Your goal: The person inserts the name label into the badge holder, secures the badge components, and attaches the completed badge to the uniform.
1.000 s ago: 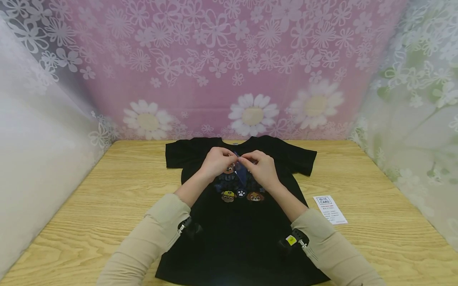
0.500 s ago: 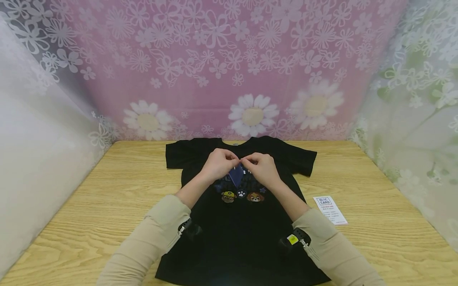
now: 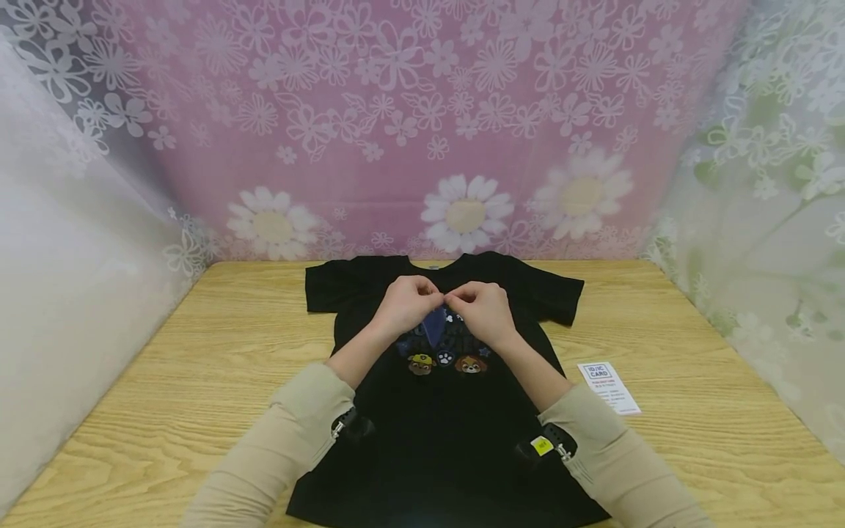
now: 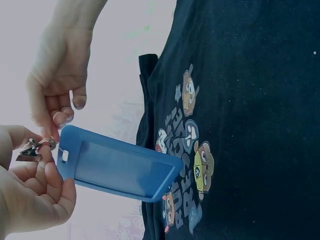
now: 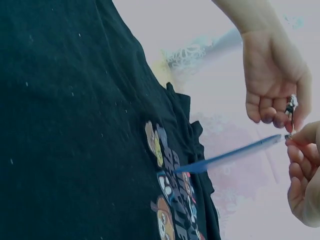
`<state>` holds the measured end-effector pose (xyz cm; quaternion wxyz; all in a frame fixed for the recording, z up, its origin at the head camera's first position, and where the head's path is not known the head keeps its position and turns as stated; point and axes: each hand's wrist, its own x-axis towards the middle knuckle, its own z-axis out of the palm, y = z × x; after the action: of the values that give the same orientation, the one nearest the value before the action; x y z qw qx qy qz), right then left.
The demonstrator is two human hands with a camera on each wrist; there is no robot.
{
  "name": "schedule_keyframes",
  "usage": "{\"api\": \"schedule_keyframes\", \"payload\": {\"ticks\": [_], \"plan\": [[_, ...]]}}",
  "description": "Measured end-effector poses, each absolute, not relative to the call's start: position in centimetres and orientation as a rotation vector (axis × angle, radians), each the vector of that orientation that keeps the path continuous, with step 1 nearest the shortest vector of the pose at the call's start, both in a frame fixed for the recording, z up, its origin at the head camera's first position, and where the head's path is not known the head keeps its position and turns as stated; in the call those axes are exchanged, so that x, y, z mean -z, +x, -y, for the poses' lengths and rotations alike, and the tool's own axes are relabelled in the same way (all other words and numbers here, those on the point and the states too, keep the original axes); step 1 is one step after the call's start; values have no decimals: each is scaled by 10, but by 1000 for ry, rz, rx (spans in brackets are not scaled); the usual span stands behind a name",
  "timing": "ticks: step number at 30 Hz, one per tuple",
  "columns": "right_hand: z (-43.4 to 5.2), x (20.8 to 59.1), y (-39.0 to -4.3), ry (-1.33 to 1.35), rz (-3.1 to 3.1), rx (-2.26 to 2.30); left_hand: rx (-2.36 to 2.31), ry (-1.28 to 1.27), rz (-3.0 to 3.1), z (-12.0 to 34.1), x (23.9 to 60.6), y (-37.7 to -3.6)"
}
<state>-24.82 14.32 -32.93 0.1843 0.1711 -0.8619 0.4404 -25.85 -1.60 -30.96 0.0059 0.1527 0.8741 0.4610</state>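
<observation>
Between the left hand (image 4: 27,195) and right hand (image 4: 57,85), both pinching its small metal clip (image 4: 35,148), a light, flexible blue plastic badge holder (image 4: 120,170) is dangling, probably best gripped there.

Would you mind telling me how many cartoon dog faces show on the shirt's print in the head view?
2 plainly: one left of the paw print, one right of it. The hands and the blue holder cover the print's upper part, so more may be hidden.
</observation>
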Motion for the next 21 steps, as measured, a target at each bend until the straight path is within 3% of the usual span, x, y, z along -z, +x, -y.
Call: {"api": "schedule_keyframes", "payload": {"ticks": [9, 21], "plan": [[-139, 333, -249, 466, 2363, -1166, -1447, 475, -2690, 18, 301, -255], [-148, 318, -247, 450, 2658, -1393, -1322, 677, -2712, 21, 304, -258]]}}
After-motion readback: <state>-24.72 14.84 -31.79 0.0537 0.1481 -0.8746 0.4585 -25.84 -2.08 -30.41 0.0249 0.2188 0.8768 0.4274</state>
